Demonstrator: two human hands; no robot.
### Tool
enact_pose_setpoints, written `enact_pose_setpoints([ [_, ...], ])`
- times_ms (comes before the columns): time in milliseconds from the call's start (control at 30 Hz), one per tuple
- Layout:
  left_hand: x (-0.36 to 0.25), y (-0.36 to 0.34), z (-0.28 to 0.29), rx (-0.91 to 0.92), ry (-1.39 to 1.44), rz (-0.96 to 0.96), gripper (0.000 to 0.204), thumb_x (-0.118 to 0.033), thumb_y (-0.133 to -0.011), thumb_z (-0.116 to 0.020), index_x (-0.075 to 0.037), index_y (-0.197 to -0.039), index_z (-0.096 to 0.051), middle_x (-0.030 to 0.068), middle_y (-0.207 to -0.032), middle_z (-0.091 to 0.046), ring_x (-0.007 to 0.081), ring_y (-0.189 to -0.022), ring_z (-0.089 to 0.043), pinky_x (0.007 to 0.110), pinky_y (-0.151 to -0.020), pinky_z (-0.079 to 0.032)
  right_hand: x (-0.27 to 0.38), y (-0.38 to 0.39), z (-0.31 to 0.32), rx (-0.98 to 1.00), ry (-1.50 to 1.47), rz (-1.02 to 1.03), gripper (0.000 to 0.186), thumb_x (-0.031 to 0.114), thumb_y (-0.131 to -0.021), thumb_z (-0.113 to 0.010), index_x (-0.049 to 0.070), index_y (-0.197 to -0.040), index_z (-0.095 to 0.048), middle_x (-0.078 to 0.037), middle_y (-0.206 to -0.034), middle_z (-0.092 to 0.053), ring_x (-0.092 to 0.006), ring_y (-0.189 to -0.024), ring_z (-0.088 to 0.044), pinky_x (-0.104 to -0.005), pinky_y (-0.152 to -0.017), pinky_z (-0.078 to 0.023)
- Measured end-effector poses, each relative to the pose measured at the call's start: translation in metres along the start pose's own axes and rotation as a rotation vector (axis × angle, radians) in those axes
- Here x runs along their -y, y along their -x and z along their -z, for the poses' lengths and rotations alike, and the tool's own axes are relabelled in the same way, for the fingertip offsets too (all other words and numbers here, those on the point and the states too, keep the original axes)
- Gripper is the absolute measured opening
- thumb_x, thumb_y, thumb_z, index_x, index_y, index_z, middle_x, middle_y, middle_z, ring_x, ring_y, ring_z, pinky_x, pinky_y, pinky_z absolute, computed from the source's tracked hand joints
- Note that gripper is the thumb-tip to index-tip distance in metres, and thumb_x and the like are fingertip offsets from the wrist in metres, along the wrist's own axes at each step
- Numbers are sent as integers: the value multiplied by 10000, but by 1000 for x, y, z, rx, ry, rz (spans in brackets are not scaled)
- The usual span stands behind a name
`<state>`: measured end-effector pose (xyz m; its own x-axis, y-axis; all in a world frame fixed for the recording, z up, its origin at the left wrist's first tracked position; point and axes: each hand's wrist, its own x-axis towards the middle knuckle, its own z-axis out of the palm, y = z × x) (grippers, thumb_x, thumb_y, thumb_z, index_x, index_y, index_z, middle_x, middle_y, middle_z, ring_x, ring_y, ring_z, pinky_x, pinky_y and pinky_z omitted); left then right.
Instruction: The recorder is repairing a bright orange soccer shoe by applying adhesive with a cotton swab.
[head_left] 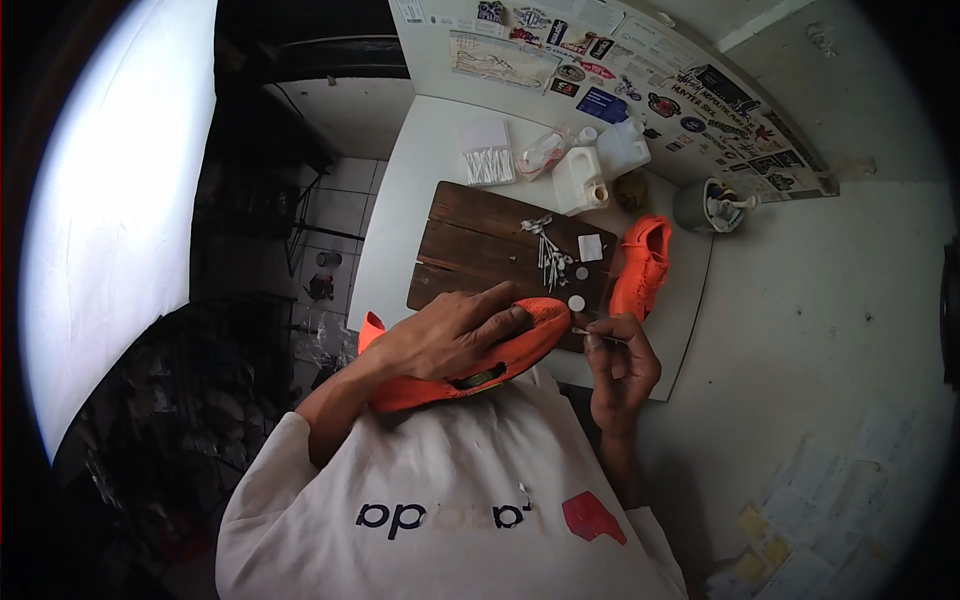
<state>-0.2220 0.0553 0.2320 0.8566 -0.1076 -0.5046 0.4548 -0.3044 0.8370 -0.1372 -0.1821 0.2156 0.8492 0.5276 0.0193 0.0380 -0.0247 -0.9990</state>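
My left hand (465, 325) is closed round an orange sports shoe (540, 335), its fingers spread over the upper. The shoe lies on its side against my shirt, toe pointing right. Between thumb and forefinger, my right hand (622, 368) pinches a thin cotton swab (584, 332) just off the toe. A second orange shoe (641, 268) rests at the right edge of the dark wooden board (470, 235). On that board lie a heap of used cotton swabs (548, 255), a white square pad (590, 247) and a small white round cap (577, 303).
Behind the board on the white table (385, 240) stand a box of cotton swabs (487, 165), a white jug (580, 182), a translucent bottle (622, 148) and a clear plastic bag (543, 152). A grey pot (708, 205) holds tools by the sticker-covered wall panel (640, 75).
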Motion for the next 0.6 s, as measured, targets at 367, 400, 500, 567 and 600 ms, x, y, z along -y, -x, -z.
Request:
enact_pose_setpoints([
  [367, 3, 2, -12, -41, 50, -36, 569, -551, -1109, -429, -28, -1283, -568, 262, -1038, -721, 447, -1000, -684, 522, -865, -481, -3, 17, -10, -49, 257, 183, 91, -76, -942, -649, -32, -1021, -661, -52, -855, -552, -106, -698, -505, -377, -990, -588],
  [400, 4, 2, -13, -62, 67, -55, 557, -532, -1106, -441, -8, -1250, -564, 293, -1001, -706, 497, -989, -662, 553, -846, -464, -3, 17, -11, -52, 277, 195, 96, -69, -938, -657, -26, -1024, -666, -54, -847, -555, -113, -697, -504, -378, -980, -592],
  [500, 9, 1, -12, -59, 41, -53, 575, -563, -1116, -414, -53, -1334, -568, 228, -1086, -731, 390, -1010, -701, 487, -889, -495, -5, 17, -12, -57, 320, 216, 103, -52, -932, -672, -19, -1030, -675, -57, -833, -560, -126, -697, -508, -383, -966, -598],
  [567, 6, 2, -12, -61, 59, -44, 573, -549, -1111, -429, -34, -1319, -566, 255, -1090, -726, 431, -1034, -689, 509, -888, -491, -4, 17, -13, -57, 344, 227, 106, -42, -929, -680, -17, -1033, -677, -59, -828, -562, -131, -698, -513, -387, -962, -600],
  [600, 5, 2, -12, -64, 78, -32, 571, -536, -1105, -444, -15, -1305, -564, 282, -1095, -720, 473, -1058, -678, 532, -887, -488, -5, 17, -14, -72, 346, 210, 105, -36, -928, -684, -14, -1031, -678, -57, -822, -560, -134, -696, -517, -397, -968, -600],
])
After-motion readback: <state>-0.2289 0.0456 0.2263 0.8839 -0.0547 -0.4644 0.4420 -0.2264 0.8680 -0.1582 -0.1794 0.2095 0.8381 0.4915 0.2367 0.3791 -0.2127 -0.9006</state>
